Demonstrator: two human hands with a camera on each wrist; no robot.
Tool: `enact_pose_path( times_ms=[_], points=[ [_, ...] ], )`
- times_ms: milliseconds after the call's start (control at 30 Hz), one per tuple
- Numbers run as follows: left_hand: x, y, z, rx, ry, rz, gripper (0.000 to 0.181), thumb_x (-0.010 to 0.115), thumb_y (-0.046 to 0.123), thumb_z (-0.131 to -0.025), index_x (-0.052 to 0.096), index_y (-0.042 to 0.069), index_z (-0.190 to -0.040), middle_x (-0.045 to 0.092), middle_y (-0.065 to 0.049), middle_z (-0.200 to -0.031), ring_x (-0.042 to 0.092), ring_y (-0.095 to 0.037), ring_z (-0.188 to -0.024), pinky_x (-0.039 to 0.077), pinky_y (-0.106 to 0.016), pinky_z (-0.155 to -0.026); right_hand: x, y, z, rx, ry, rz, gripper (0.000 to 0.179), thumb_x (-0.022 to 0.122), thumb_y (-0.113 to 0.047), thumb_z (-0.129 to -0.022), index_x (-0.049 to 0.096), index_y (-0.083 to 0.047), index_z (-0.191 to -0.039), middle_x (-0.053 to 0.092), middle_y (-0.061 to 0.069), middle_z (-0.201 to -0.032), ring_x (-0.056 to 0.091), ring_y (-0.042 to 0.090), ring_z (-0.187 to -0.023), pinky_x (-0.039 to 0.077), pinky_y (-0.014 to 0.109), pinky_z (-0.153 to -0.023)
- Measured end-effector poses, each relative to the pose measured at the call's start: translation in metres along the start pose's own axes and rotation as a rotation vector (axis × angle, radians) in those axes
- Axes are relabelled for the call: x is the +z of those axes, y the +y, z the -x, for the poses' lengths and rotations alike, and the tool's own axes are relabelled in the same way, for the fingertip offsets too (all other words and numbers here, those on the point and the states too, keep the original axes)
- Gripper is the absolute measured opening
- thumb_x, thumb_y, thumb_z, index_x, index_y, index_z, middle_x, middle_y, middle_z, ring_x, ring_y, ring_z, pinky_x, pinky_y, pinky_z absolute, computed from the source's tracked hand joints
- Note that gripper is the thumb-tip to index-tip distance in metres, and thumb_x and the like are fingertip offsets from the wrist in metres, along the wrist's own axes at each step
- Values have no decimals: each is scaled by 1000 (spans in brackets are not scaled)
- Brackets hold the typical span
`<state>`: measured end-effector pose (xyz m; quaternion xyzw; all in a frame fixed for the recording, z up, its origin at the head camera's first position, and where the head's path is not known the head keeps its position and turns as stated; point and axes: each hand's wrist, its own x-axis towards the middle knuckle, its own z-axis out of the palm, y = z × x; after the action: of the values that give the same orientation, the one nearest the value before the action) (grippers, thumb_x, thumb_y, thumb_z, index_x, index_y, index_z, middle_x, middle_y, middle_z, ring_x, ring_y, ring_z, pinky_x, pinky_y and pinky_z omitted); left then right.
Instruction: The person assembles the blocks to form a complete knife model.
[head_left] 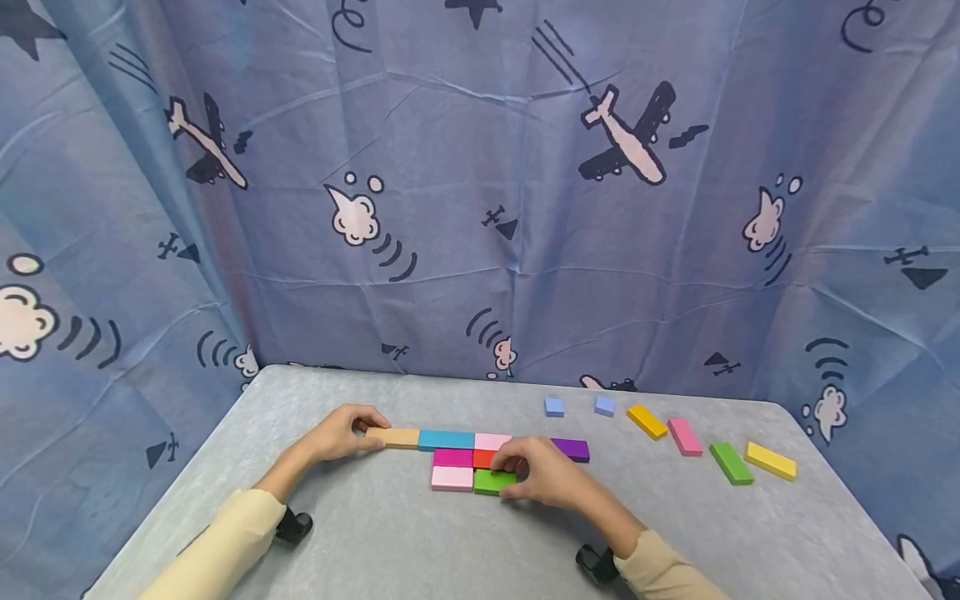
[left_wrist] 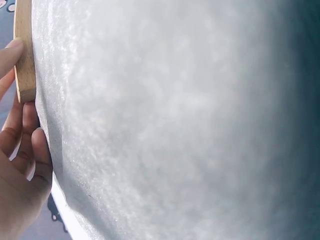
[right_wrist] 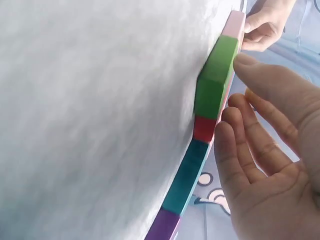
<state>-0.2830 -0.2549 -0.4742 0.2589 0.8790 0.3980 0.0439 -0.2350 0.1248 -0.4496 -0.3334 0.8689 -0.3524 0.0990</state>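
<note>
My left hand (head_left: 341, 433) grips the free left end of a tan wooden block (head_left: 397, 438), thumb on the near side and fingers on the far side. That block starts a row with a blue block (head_left: 447, 440), a light pink block (head_left: 492, 441) and a purple block (head_left: 572, 450). Below the row lie a magenta block (head_left: 453, 457), a red block (head_left: 482, 459) and another light pink block (head_left: 452, 478). My right hand (head_left: 547, 473) holds a green block (head_left: 489, 482) between thumb and index finger, beside the red one. A teal block (right_wrist: 185, 177) shows in the right wrist view.
Two small blue blocks (head_left: 554, 407) lie at the back. Farther right are an orange block (head_left: 647, 422), a pink block (head_left: 685, 437), a second green block (head_left: 731, 463) and a yellow block (head_left: 770, 461). A patterned curtain (head_left: 450, 317) hangs around the grey tabletop (head_left: 390, 533).
</note>
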Motion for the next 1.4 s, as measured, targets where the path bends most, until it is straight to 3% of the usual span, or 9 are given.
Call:
enact_pose_path(
  times_ms=[300,467,1167,1400],
  points=[
    [1,-2,-1,-5,-3,9,19,81,8,-87,76,5,-105,72,-2,-101,62,-19,-91,51,-35,-82,-7,13,13,20,37,-125,24,86,0,-80,74,-5,-101,70,0,-95,65,23,-86,55,35,-78],
    [1,-1,0,-5,-4,2,19,81,8,-87,76,5,-105,71,-2,-100,62,-19,-91,51,-34,-82,-6,17,14,36,36,-193,22,85,4,-79,73,-3,-97,69,4,-90,64,20,-81,56,31,-74],
    [1,-1,-1,-14,2,8,18,81,7,-87,76,6,-104,72,-2,-100,62,-19,-90,51,-36,-82,-5,8,10,77,55,-150,18,84,4,-80,71,-3,-90,67,5,-84,62,18,-76,54,26,-68],
    [0,-2,-1,-9,5,1,18,81,6,-87,76,5,-104,72,-2,-100,62,-20,-90,51,-35,-81,-8,15,13,45,55,-162,18,84,2,-81,71,-3,-93,68,5,-87,64,18,-78,55,28,-71]
  ],
)
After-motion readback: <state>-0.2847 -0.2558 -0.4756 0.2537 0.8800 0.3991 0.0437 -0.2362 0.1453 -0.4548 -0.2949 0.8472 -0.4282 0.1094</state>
